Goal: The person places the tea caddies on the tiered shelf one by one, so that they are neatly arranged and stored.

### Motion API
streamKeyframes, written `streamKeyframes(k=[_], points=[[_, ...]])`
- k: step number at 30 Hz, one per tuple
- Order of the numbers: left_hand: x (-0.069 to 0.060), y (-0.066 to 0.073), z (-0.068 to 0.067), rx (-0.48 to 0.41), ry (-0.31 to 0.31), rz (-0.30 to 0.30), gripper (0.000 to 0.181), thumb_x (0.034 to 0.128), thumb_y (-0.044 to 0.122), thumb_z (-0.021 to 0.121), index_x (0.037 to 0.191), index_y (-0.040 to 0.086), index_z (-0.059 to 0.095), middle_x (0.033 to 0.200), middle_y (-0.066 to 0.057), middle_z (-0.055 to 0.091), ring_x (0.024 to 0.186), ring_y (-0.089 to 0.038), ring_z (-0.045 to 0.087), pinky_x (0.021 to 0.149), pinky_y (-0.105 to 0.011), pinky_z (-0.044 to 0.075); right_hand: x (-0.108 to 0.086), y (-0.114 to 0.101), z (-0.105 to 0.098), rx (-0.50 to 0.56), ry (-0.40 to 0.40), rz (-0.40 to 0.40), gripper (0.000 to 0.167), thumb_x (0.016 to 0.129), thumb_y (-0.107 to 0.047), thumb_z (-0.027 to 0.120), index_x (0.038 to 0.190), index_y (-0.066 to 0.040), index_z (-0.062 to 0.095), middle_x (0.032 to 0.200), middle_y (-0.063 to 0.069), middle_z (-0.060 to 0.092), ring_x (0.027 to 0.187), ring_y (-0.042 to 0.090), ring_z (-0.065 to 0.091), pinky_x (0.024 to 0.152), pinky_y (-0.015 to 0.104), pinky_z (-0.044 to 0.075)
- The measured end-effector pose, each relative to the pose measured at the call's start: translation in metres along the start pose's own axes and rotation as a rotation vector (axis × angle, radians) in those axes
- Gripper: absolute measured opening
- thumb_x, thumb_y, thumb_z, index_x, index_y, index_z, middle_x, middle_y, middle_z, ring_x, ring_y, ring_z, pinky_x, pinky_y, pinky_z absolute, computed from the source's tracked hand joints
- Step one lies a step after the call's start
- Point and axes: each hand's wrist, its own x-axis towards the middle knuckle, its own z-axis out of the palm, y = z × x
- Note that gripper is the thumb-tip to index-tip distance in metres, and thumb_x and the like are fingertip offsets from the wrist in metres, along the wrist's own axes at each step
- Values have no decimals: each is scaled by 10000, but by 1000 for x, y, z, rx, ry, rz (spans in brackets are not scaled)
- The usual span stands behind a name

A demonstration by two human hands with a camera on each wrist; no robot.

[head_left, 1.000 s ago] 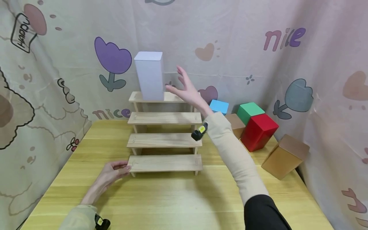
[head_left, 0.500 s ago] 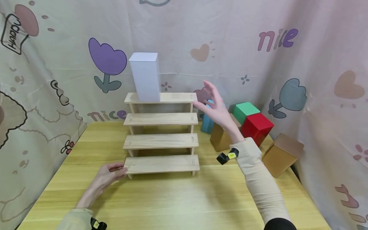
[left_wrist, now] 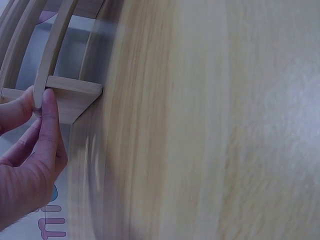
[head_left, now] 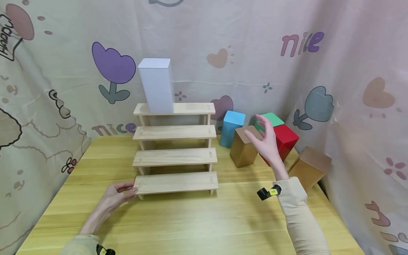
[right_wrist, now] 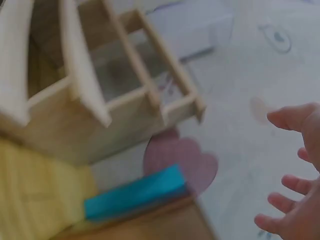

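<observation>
My left hand (head_left: 112, 199) pinches the left end of the lowest step of a four-tier wooden display stand (head_left: 175, 182). In the left wrist view, thumb and fingertips grip the edge of that board (left_wrist: 50, 55). A tall white box (head_left: 157, 86) stands upright on the top tier, toward its left end. My right hand (head_left: 267, 145) is in the air with fingers spread and nothing in it. It is over the group of boxes, partly covering the green box (head_left: 275, 119) and the red box (head_left: 288, 137); a golden-brown box (head_left: 243, 152) stands just left of it.
A blue box (head_left: 232, 129) stands behind the golden-brown one, right of the stand. Another brown box (head_left: 310, 168) leans at an angle near the table's right edge. A printed curtain (head_left: 191, 42) closes off the back and sides of the wooden table (head_left: 178, 223).
My right hand has moved from beside the white box, right and downward, to the coloured boxes. The left hand keeps its hold on the stand. The head view has shifted slightly right.
</observation>
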Motion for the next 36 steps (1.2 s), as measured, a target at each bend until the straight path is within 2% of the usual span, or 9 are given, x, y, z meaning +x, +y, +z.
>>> streamKeyframes(k=[10,15,17,22,24,31,36], points=[[-1,0,2,-1,-10,13,640,950,-14,649,1426,-249,292,950,47,662,858,-40,688,852,-183,639,-29,44,4,-133,141,147,694,876,-290,767,1460,-118,434,1504,147,364,1373,343,361,1163,579,415],[-1,-1,0,-22,-5,8,649,950,-21,648,1434,-245,280,944,46,667,854,-43,694,847,-182,640,-38,57,15,-155,195,208,743,847,-328,797,1451,-116,419,1462,168,379,1325,319,395,998,428,509],[-1,-1,0,-24,-6,9,653,949,-21,649,1435,-246,275,945,47,668,854,-44,694,848,-183,640,-41,62,20,-153,220,221,759,836,-334,808,1447,-107,418,1443,177,393,1304,321,411,946,416,527],[0,0,0,1,-8,6,659,951,-8,651,1439,-241,274,963,41,662,862,-40,691,857,-182,638,-46,71,31,-117,283,233,775,825,-333,817,1446,-110,409,1445,192,387,1310,370,411,1025,548,506],[0,0,1,2,-2,9,651,948,-15,652,1435,-242,284,956,37,663,857,-42,691,851,-181,639,-46,73,34,-110,307,229,783,819,-325,825,1444,-108,405,1444,193,388,1311,381,408,1054,566,483],[0,-1,1,-6,3,20,641,945,-23,652,1426,-248,292,949,34,661,851,-44,690,845,-184,641,-41,76,44,-84,353,197,786,802,-326,850,1418,-107,414,1386,182,414,1205,346,440,978,478,460],[-1,-2,1,1,4,21,648,948,-17,650,1431,-247,285,960,35,658,859,-39,686,851,-182,639,-39,79,51,-113,377,227,775,803,-373,840,1412,-149,416,1423,126,419,1277,277,437,1065,435,456]])
